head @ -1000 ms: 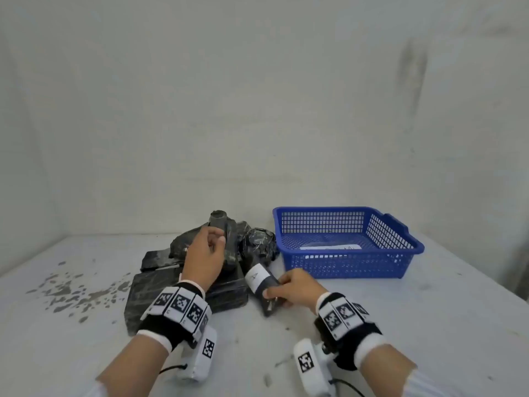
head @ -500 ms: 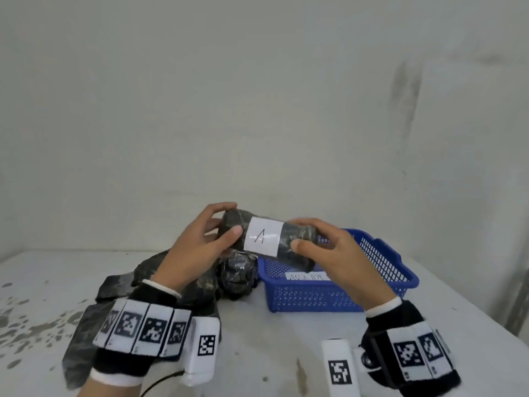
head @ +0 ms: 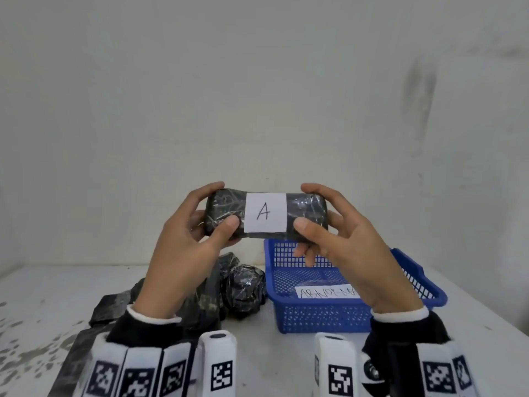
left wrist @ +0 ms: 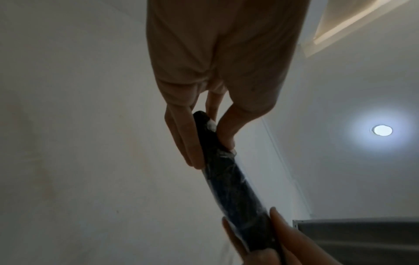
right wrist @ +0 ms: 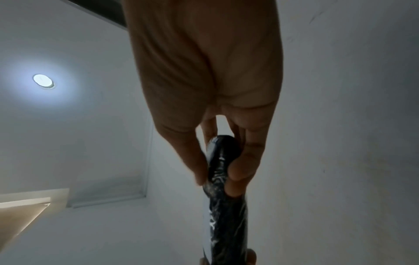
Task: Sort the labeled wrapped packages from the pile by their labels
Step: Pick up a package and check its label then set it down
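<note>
Holding one wrapped package point(head: 226, 216) up at chest height, the person has its white label point(head: 266, 212), marked "A", turned square to the face, most likely so the letter can be read before choosing where it goes. The left hand point(head: 183, 253) pinches the left end between thumb and fingers, and the right hand point(head: 343, 247) pinches the right end the same way; each grip is narrow and closed on the package, leaving the label uncovered between the thumbs. Both wrist views show the dark package edge-on, clamped by thumb on one face and fingers on the other.

Below, on the bench point(head: 43, 296), the pile point(head: 234, 287) lies just left of a blue basket point(head: 315, 319), touching or nearly touching its wall. How many packages remain in the pile cannot be counted surely: one rounded bundle and some flat dark ones show, partly hidden by the left arm. One basket is visible, holding a slip that reads "ABNORMA…", its end hidden by the right wrist. The slip looks like a bin marker for odd labels, so a plain "A" would seem to belong elsewhere.
</note>
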